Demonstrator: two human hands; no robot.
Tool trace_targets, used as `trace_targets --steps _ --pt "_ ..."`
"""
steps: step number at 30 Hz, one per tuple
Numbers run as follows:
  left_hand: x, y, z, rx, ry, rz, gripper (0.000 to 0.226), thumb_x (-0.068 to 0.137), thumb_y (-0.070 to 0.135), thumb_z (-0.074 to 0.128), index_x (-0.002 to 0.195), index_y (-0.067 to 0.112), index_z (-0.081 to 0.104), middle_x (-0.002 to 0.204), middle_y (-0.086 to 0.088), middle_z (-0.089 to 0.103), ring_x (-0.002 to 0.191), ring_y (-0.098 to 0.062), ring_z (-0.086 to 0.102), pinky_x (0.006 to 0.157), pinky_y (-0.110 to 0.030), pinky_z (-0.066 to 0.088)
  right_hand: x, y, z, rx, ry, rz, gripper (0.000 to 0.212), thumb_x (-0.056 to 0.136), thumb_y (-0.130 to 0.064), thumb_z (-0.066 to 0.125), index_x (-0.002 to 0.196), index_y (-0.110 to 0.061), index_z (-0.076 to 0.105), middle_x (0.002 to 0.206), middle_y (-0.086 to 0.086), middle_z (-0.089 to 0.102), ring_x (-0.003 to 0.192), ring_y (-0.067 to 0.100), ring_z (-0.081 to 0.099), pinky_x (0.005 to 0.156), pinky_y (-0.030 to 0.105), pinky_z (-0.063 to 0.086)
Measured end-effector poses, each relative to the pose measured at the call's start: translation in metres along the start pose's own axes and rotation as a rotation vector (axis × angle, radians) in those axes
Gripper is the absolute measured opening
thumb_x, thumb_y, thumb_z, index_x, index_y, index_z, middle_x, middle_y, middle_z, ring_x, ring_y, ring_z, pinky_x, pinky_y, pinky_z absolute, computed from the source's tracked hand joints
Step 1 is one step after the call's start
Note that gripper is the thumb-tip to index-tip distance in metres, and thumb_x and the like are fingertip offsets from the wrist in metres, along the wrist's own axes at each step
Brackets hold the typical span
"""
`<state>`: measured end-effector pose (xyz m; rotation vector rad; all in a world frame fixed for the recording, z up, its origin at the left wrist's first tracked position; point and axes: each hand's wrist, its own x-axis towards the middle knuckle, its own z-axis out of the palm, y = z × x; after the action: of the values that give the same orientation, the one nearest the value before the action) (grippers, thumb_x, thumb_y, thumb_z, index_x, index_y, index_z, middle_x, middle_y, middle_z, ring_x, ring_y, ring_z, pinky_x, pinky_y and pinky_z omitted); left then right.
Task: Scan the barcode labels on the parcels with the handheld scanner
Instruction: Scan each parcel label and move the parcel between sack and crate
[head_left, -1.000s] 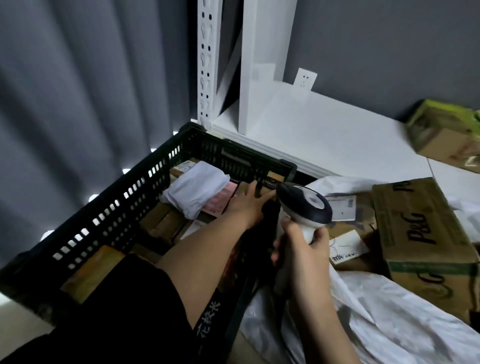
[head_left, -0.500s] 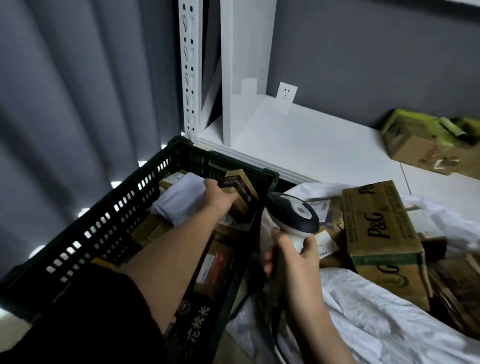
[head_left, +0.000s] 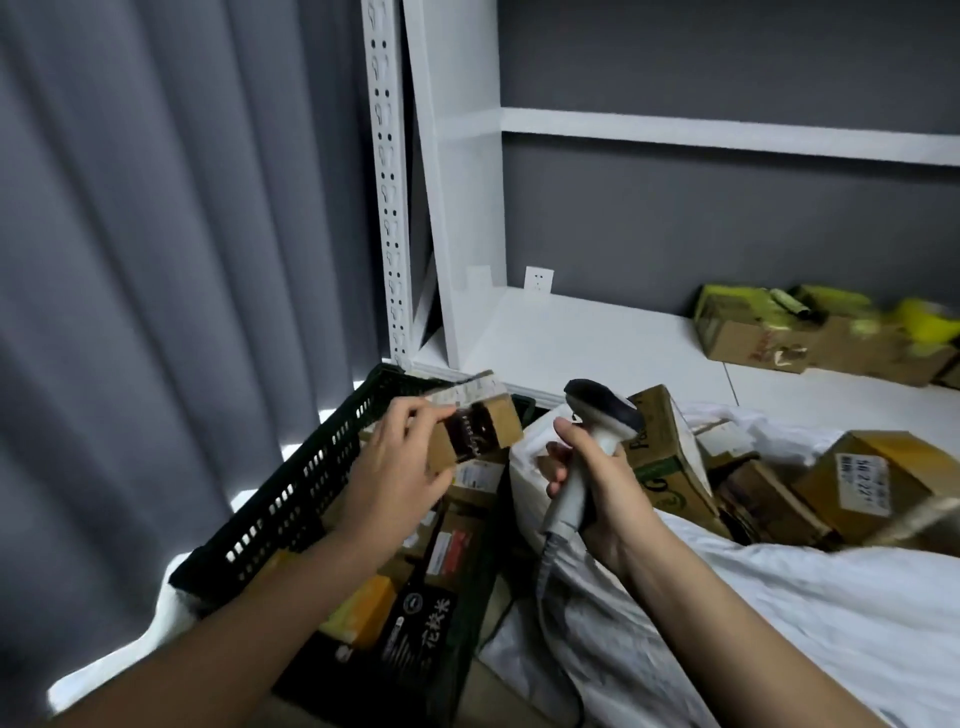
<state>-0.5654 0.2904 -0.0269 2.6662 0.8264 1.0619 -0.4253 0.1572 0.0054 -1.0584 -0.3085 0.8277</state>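
Head view: we see a small cardboard parcel (head_left: 475, 428) pinched in the left hand (head_left: 392, 467), raised above the black crate (head_left: 291, 499). Just right of it, the right hand (head_left: 597, 486) grips the scanner (head_left: 597, 415) by its handle. More boxes (head_left: 852, 480) lie on white sacking (head_left: 779, 613), right.

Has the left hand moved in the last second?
Yes. The left hand was down inside the black crate; it now holds a small parcel above the crate's rim.
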Motion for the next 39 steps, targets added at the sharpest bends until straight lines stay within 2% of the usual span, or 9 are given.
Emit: trace_targets --steps 6,11,16,19,23,28,32,36,39 --pt "-0.029 0.016 0.003 0.312 0.263 0.411 0.069 0.066 0.016 0.083 0.125 0.018 0.048 0.114 -0.010 0.048 0.104 -0.026 0.053 0.082 -0.042 0.049 -0.014 0.007 -0.008 -0.065 -0.042 0.019 0.057 0.076 -0.037 0.074 0.120 -0.007 0.054 0.066 0.002 0.057 0.050 0.012 0.049 0.044 0.022 0.043" --pt "-0.026 0.019 0.009 0.262 0.252 0.490 0.057 0.079 0.029 0.070 0.130 0.024 0.045 0.122 -0.008 0.042 0.116 -0.024 0.045 0.097 -0.041 0.034 -0.009 0.015 -0.009 -0.090 0.074 -0.045 0.056 0.084 -0.012 0.074 0.133 -0.003 0.048 0.079 0.006 0.062 0.048 0.010 0.047 0.042 0.023 0.042" --pt "-0.026 0.041 0.000 -0.580 -0.182 -0.301 0.092 0.079 0.057 0.065 0.149 0.028 0.013 0.148 0.009 0.020 0.129 -0.001 0.025 0.107 -0.023 0.021 0.005 0.014 -0.017 0.074 0.210 -0.115 0.063 0.085 -0.007 0.072 0.138 -0.003 0.039 0.079 0.007 0.061 0.050 0.011 0.048 0.047 0.022 0.045" --pt "-0.020 0.052 0.005 -1.227 -0.463 -0.757 0.068 0.076 0.052 0.061 0.137 0.033 0.036 0.143 0.004 0.044 0.125 -0.010 0.046 0.104 -0.029 0.034 0.006 0.024 -0.011 0.143 0.218 -0.117 0.062 0.086 -0.007 0.072 0.137 -0.006 0.038 0.078 0.008 0.064 0.054 0.013 0.054 0.051 0.023 0.049" --pt "-0.015 0.057 0.018 -1.439 -0.349 -0.851 0.039 0.084 0.034 0.065 0.122 0.028 0.056 0.123 -0.001 0.066 0.112 -0.016 0.063 0.103 -0.035 0.044 0.001 0.040 0.000 0.140 0.186 -0.092 0.056 0.087 -0.009 0.071 0.134 -0.006 0.041 0.099 0.011 0.068 0.063 0.011 0.062 0.059 0.024 0.052" --pt "0.002 0.039 0.018 -1.388 -0.167 -0.901 0.019 0.090 0.018 0.064 0.107 0.023 0.058 0.106 0.000 0.070 0.100 -0.019 0.068 0.099 -0.035 0.048 0.006 0.036 -0.009 -0.020 0.196 -0.135 0.040 0.091 -0.014 0.067 0.126 -0.017 0.048 0.084 0.006 0.062 0.061 0.012 0.055 0.060 0.027 0.049" --pt "0.013 0.006 0.015 -1.303 -0.109 -0.962 0.028 0.090 0.019 0.065 0.116 0.021 0.056 0.110 -0.004 0.070 0.097 -0.022 0.069 0.095 -0.040 0.051 0.001 0.019 -0.019 -0.210 0.131 -0.160 0.011 0.092 -0.015 0.064 0.096 -0.017 0.055 0.063 0.000 0.058 0.053 0.012 0.049 0.059 0.032 0.042" --pt "0.013 -0.016 0.012 -1.214 -0.165 -0.953 0.034 0.091 0.018 0.064 0.122 0.019 0.051 0.098 -0.002 0.072 0.084 -0.015 0.071 0.068 -0.026 0.057 -0.012 0.009 -0.025 -0.327 -0.033 -0.090 0.024 0.094 -0.012 0.058 0.073 -0.013 0.047 0.050 0.001 0.038 0.043 0.015 0.035 0.045 0.026 0.031" --pt "0.012 -0.025 0.010 -1.219 -0.128 -0.961 0.031 0.090 0.015 0.065 0.117 0.020 0.051 0.093 -0.001 0.070 0.081 -0.013 0.069 0.074 -0.027 0.056 -0.021 0.010 -0.025 -0.384 -0.154 -0.041 0.024 0.095 -0.012 0.056 0.073 -0.010 0.044 0.049 0.004 0.036 0.040 0.017 0.031 0.040 0.024 0.029"
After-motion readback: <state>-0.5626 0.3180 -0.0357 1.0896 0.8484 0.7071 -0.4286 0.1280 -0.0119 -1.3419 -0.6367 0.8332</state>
